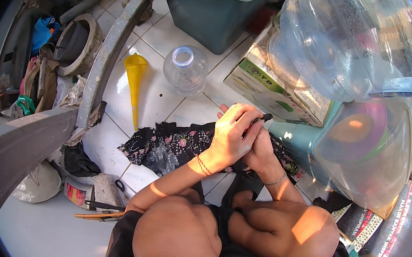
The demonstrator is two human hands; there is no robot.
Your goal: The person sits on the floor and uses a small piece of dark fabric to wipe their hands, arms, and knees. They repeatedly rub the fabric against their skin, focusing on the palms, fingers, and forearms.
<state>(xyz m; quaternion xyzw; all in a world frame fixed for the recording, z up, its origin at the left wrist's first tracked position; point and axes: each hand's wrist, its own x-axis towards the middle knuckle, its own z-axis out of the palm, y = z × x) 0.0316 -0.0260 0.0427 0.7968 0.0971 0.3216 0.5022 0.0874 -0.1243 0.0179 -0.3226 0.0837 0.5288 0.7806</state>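
Observation:
My left hand (pixel 235 131) is closed on a small dark thing (pixel 267 117), whose tip sticks out past the fingers; its kind is not clear. Under and against it lies my right hand (pixel 259 154). Most of its fingers are hidden, but fingertips stretch out beyond the left hand, so it looks open. Below both hands a black floral cloth (pixel 182 140) is spread on the floor, with a clear crumpled plastic piece (pixel 161 159) on it. Ahead of the cloth lie a yellow funnel (pixel 135 78) and a clear plastic bottle (pixel 187 72) with a round mouth.
A grey bin (pixel 203 14) with a white liner stands at the back. On the right, a large clear water jug (pixel 353 35) rests by a cardboard box (pixel 283 89) and a clear-lidded tub (pixel 365 146). A curved metal frame (pixel 100 69) and clutter fill the left.

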